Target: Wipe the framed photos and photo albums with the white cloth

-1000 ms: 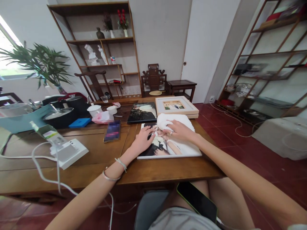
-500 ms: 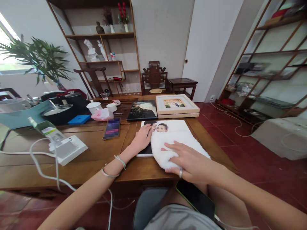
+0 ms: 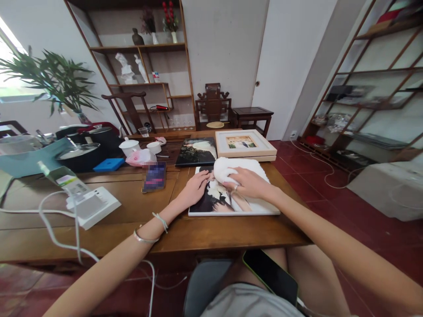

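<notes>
A large photo (image 3: 216, 203) is laid flat on the wooden table (image 3: 205, 232), near its front edge and right of the middle. The left hand (image 3: 195, 187) is placed on the left edge of the photo, palm down, with the fingers stretched and apart, and nothing is gripped by it. A white cloth (image 3: 222, 169) is pressed on the upper part of the photo by the right hand (image 3: 248, 182); the fingers are curled together over the cloth, so it is clamped between hand and photo. A ring (image 3: 235, 187) is worn on this hand, and two bracelets (image 3: 145, 237) are seen at the left wrist. Just behind the photo, a dark print (image 3: 196, 152) and a framed picture (image 3: 244, 143) are set side by side, the frame on the right. A phone (image 3: 154, 177) is lying left of the photo, well apart from the left hand. Further left, a white box (image 3: 97, 206) with cables, a blue box (image 3: 109, 165), a black pot (image 3: 82, 155) and a white teapot (image 3: 129, 148) are found. A second phone (image 3: 271, 274), with a green edge, is rested on the person's lap below the table edge.
</notes>
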